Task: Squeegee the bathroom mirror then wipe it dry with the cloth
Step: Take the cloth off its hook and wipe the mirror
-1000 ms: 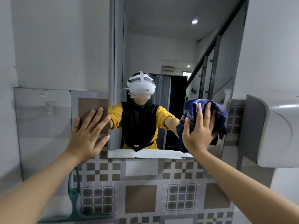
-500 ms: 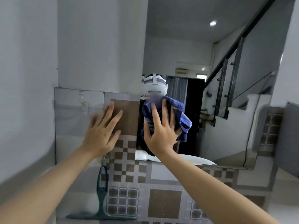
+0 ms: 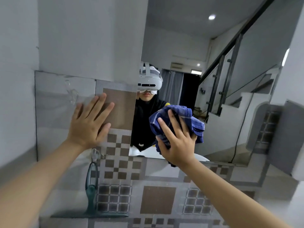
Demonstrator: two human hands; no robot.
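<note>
The wall mirror (image 3: 222, 99) fills the upper right and reflects a person in a headset, a staircase and a ceiling light. My right hand (image 3: 177, 142) presses a bunched blue checked cloth (image 3: 185, 116) against the lower part of the glass, near its bottom edge. My left hand (image 3: 89, 124) lies flat with fingers spread on the tiled wall just left of the mirror's edge. A green squeegee (image 3: 91, 193) hangs from a hook (image 3: 94, 154) on the wall below my left hand, its blade at the bottom.
Patterned brown and grey wall tiles (image 3: 158, 201) run below the mirror. A clear plastic hook (image 3: 71, 92) sticks to the grey tile at upper left. A grey wall-mounted unit (image 3: 286, 137) juts out at the right edge.
My right hand has carried the cloth down and to the right across the lower glass. The view has swung, and my left hand stays flat on the wall.
</note>
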